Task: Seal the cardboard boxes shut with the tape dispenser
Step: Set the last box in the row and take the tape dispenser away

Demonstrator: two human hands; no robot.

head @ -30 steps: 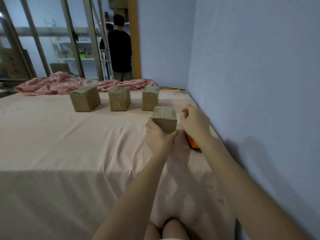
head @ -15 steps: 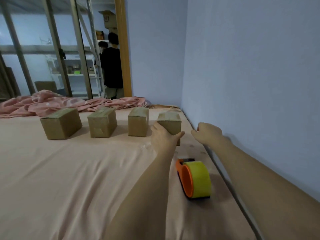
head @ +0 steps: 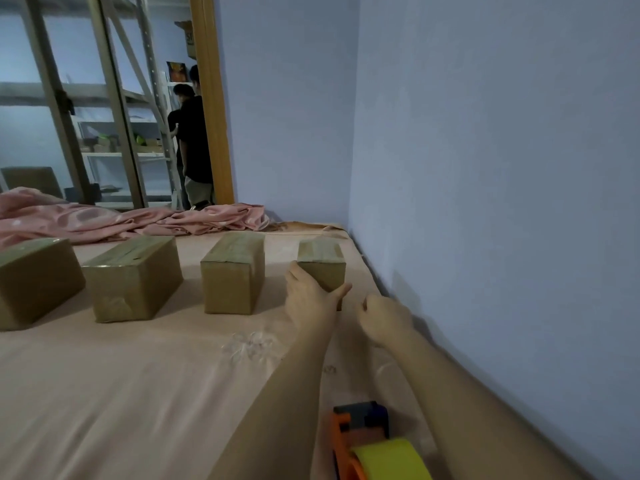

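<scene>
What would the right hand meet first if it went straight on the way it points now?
Probably the rightmost box, which the left hand grips. The right hand sits just right of it, so it might slip between box and wall; depth is unclear.

text: none legible | cardboard boxes (head: 232, 271) — taped tops and brown sides carry no readable print | carton (head: 189, 38) high beside the orange door frame (head: 213, 109) — dark marks, too blurred to read | tape dispenser (head: 370, 445): no label seen
</scene>
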